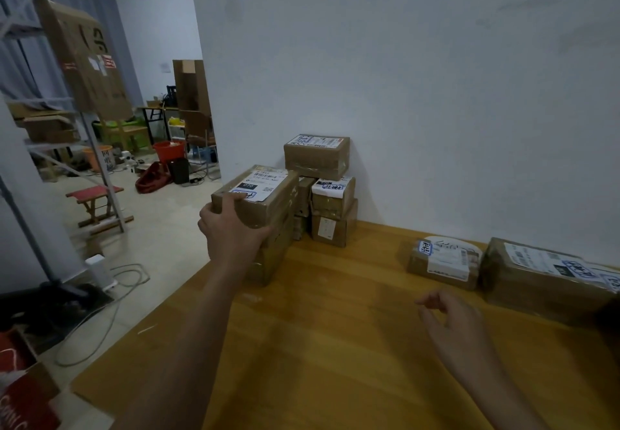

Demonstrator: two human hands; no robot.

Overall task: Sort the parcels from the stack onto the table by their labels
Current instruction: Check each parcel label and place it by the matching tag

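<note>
A: At the far left corner of the table (335, 345), against the wall, is that the stack (332, 225)?

B: Yes, brown boxes piled in columns, white labels up. Along the far edge, toward the right corner, two parcels are laid out. There's a big parcel (536, 278), with a small parcel (443, 262) just beside it on its left.

A: And the one in hand?

B: The top parcel (268, 201) of the column nearest the left edge. It sits on another box, not yet lifted as far as I can tell.

A: Which way does it lie?

B: Its long axis runs from the near left toward the wall. The left hand (231, 228) has the near end, fingers curled round that end's corner and one tip up on the top face by the label. So the whole length of the parcel points away from the grip, toward the rest of the stack.

A: The right hand (449, 319)?

B: Over the middle of the table, well apart from the top parcel and nearer the two along the far edge. Its fingers are loosely curled and hold nothing.

A: So the move?

B: I judge it a carry to the right, toward the far edge, once the label is read. Held by one end, the parcel's far end may dip or swing. The right hand is well placed to take that end as it comes across.
</note>
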